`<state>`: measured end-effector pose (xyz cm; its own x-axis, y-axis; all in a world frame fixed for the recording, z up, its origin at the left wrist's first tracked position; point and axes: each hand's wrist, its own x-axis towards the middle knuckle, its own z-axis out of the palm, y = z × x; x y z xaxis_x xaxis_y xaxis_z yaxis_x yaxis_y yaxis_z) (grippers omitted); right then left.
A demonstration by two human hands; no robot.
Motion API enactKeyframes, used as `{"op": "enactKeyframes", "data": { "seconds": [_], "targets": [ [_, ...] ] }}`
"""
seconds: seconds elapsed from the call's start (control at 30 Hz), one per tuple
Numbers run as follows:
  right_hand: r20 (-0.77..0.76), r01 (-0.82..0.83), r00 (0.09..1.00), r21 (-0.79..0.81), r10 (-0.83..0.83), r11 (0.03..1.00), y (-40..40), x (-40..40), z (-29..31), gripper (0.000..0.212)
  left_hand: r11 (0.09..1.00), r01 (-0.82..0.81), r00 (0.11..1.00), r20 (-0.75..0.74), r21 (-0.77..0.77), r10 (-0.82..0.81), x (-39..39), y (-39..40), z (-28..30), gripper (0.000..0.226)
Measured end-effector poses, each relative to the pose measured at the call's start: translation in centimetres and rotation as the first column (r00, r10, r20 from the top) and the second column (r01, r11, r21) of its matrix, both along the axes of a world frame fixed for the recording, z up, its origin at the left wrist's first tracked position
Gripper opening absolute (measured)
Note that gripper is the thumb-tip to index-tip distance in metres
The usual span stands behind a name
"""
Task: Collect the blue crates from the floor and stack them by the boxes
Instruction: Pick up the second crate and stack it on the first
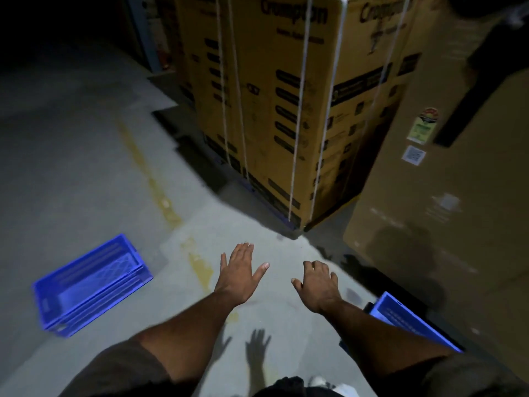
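A blue plastic crate (91,285) lies on the grey floor at the lower left, open side up and empty. Another blue crate (409,322) shows at the lower right beside the plain brown box, partly hidden behind my right forearm. My left hand (240,270) is stretched out over the floor in the middle, fingers spread, holding nothing. My right hand (317,282) hovers beside it, fingers slightly curled and apart, also empty. Both hands are well apart from either crate.
A tall printed cardboard box (286,96) bound with white straps stands ahead on a dark pallet. A large plain brown box (429,196) stands to the right. A faded yellow line (160,193) runs along the floor. The far left is dark.
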<state>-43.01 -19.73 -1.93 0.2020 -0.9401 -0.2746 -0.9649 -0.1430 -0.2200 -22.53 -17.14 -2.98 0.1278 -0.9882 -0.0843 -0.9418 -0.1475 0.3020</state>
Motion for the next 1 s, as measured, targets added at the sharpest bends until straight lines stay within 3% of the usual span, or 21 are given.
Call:
{"op": "enactKeyframes", "data": {
  "seconds": [0.27, 0.4, 0.53, 0.67, 0.8, 1.0],
  "targets": [
    [0.007, -0.328, 0.945, -0.001, 0.328, 0.945, -4.3, 12.6, -1.4, 0.056, 0.930, -0.363, 0.931, -0.022, 0.055, 0.365, 12.3, 3.0, -1.5, 0.119],
    [0.024, -0.474, 0.880, 0.013, 0.474, 0.880, -7.1, 19.4, -2.2, 0.056, 0.860, -0.506, 0.862, -0.001, 0.063, 0.507, 17.3, 3.4, -1.1, 0.094],
    [0.055, -0.593, 0.805, 0.014, 0.591, 0.805, -9.9, 25.8, -1.7, 0.055, 0.772, -0.632, 0.775, 0.021, 0.067, 0.632, 21.6, 3.8, -0.8, 0.116],
    [0.058, -0.678, 0.734, 0.007, 0.677, 0.735, -12.0, 31.4, -1.6, 0.054, 0.651, -0.758, 0.652, 0.033, 0.041, 0.757, 25.4, 4.3, -0.5, 0.116],
    [0.079, -0.736, 0.677, 0.032, 0.732, 0.677, -12.1, 35.8, -1.9, 0.054, 0.581, -0.811, 0.584, 0.037, 0.064, 0.811, 27.7, 5.1, -1.0, 0.084],
    [0.060, -0.802, 0.598, 0.045, 0.799, 0.596, -12.2, 42.0, -2.5, 0.053, 0.488, -0.871, 0.485, -0.052, 0.067, 0.873, 31.8, 6.3, -2.1, 0.074]
  ]
}}
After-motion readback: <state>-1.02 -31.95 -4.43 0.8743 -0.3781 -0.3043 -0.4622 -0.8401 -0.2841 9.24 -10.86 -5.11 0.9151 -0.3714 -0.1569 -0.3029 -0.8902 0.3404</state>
